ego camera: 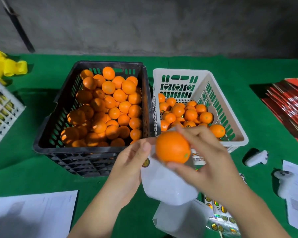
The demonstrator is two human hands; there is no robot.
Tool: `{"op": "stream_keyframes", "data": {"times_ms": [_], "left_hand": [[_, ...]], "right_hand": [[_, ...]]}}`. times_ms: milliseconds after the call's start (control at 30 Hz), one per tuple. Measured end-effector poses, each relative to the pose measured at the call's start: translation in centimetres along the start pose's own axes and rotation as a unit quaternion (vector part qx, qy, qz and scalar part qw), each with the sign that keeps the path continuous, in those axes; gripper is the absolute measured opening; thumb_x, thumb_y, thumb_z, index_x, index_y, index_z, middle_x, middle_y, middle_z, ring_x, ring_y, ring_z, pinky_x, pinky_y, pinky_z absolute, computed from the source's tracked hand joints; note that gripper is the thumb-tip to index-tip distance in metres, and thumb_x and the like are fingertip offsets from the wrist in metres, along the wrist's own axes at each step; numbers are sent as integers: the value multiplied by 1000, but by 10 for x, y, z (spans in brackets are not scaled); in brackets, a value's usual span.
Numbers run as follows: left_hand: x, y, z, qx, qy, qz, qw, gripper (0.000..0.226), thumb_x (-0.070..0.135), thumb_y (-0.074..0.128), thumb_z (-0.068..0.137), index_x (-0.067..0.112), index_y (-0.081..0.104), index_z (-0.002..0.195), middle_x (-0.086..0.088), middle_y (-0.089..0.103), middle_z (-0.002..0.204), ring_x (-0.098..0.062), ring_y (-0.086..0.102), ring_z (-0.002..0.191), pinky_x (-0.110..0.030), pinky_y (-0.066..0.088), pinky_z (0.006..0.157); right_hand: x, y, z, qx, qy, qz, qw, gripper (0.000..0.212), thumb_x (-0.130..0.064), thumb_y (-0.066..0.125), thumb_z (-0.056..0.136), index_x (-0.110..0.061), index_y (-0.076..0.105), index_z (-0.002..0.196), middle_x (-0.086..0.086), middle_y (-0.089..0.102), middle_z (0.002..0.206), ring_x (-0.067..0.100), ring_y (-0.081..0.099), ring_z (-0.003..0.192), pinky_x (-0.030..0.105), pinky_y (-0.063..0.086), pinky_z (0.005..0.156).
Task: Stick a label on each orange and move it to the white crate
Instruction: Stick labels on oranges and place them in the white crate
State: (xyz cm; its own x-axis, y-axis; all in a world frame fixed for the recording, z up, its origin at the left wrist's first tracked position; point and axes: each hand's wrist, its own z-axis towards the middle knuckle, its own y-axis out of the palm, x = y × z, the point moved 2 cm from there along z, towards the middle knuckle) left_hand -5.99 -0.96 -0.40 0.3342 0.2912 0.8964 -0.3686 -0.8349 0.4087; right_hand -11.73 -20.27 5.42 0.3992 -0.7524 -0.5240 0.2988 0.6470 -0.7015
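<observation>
Green table point(41, 169), orange point(172, 147) between right fingers point(187, 133)

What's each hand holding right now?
Left hand: pinches the white backing sheet, one round label on it.
Right hand: grips the orange.

Yellow plastic bag point(9, 66), red booklets point(289, 107), 2 white controllers point(255, 158), papers point(33, 213) on green cloth point(24, 169)
</observation>
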Motion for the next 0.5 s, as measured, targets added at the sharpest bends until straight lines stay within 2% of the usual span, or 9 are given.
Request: {"op": "stream_keyframes", "data": {"times_ms": [67, 133, 200, 233, 267, 333, 400, 467, 500], "left_hand": [[-3, -10, 4, 51, 14, 35, 998, 35, 34, 81, 83, 33, 78, 118, -11, 76, 121, -28, 70, 116, -46, 55, 105], [-6, -15, 7, 40, 35, 63, 997, 45, 15, 69, 88, 35, 73, 128, -5, 76, 127, -24, 70, 121, -37, 57, 102], [-6, -18, 9, 15, 46, 84, 995, 64, 8, 66, 90, 39, 56, 146, 2, 72, 136, -19, 68, 127, -28, 55, 103], [-7, -20, 10, 6, 52, 97, 994, 72, 7, 66, 91, 41, 47, 151, 6, 70, 139, -16, 66, 130, -25, 53, 105], [-5, -21, 11, 1, 57, 104, 993, 77, 7, 66, 92, 44, 40, 154, 9, 68, 141, -13, 64, 132, -24, 50, 107], [0, -25, 17, -2, 66, 117, 991, 84, 9, 66, 92, 49, 29, 156, 13, 66, 143, -9, 61, 135, -26, 49, 110], [9, -32, 25, 7, 69, 130, 989, 87, 12, 66, 91, 45, 23, 159, 15, 67, 142, -7, 59, 136, -27, 47, 112], [26, -39, 34, -1, 77, 172, 982, 82, 17, 67, 91, 42, 29, 159, 16, 65, 144, -5, 58, 136, -28, 47, 112], [35, -44, 39, -16, 85, 217, 972, 74, 20, 68, 92, 45, 37, 154, 16, 64, 145, -4, 58, 136, -30, 48, 111]], "right_hand": [[20, -11, 10, 43, 30, -14, 999, 85, -51, 80, 85, -4, 52, 150, 5, 54, 130, 12, 52, 124, 20, 39, 105], [45, -14, 19, 45, 92, -87, 991, 89, -53, 76, 88, -3, 45, 155, 11, 49, 138, 24, 46, 132, 35, 41, 112], [67, -12, 25, -1, 204, -117, 972, 103, -58, 68, 88, -13, 17, 166, 12, 33, 159, 30, 28, 148, 52, 30, 121], [75, -10, 21, -18, 259, -77, 963, 110, -65, 64, 88, -22, 2, 168, 4, 23, 168, 24, 18, 155, 52, 22, 125], [79, -4, 24, -28, 297, -2, 954, 111, -74, 59, 88, -31, -4, 167, -10, 18, 170, 14, 15, 158, 47, 19, 126], [79, 11, 26, -21, 365, 199, 909, 97, -83, 53, 89, -37, 16, 166, -28, 37, 159, -1, 30, 152, 35, 30, 120], [76, 27, 24, -19, 403, 337, 850, 62, -58, 63, 100, -21, 54, 149, -10, 70, 125, 19, 58, 137, 31, 50, 103], [66, 44, 12, -78, 368, 346, 860, 42, -54, 72, 95, -21, 72, 122, -2, 77, 106, 36, 70, 116, 33, 60, 88], [61, 48, 5, -80, 352, 350, 865, 37, -54, 73, 93, -23, 76, 114, 1, 78, 104, 46, 69, 110, 43, 61, 86]]}}
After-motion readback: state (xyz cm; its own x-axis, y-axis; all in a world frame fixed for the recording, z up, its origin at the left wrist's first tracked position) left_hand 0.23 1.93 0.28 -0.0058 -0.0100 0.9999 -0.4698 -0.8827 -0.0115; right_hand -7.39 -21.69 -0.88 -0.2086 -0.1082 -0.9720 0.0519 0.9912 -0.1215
